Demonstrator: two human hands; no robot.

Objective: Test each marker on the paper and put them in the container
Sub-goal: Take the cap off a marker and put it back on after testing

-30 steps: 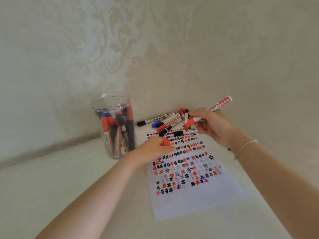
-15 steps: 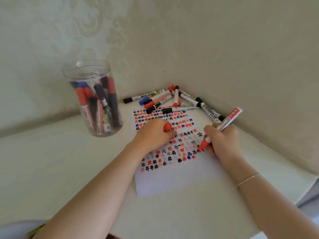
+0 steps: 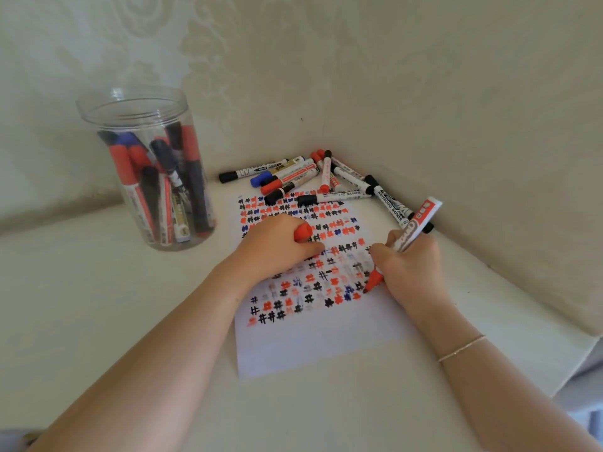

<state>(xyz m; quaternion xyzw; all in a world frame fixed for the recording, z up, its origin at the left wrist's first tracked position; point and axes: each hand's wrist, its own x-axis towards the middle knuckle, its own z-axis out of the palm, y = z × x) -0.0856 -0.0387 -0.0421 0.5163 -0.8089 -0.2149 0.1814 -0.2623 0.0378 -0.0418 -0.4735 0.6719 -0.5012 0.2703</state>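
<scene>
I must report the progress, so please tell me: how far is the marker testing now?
Done: several markers stand in the clear container, and the paper carries many rows of test marks. In hand: the right hand presses a red marker tip to the paper while the left hand holds its red cap. Left: the pile of markers near the corner.

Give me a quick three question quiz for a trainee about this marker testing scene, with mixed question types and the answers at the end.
1. True or false: the right hand holds an uncapped red whiteboard marker tip-down on the white marked paper sheet.
2. What does the left hand grip? A) red marker cap B) blue marker C) nothing
3. Fill in: tested markers stand in the clear plastic ____.

Key: 1 true; 2 A; 3 jar.
</scene>
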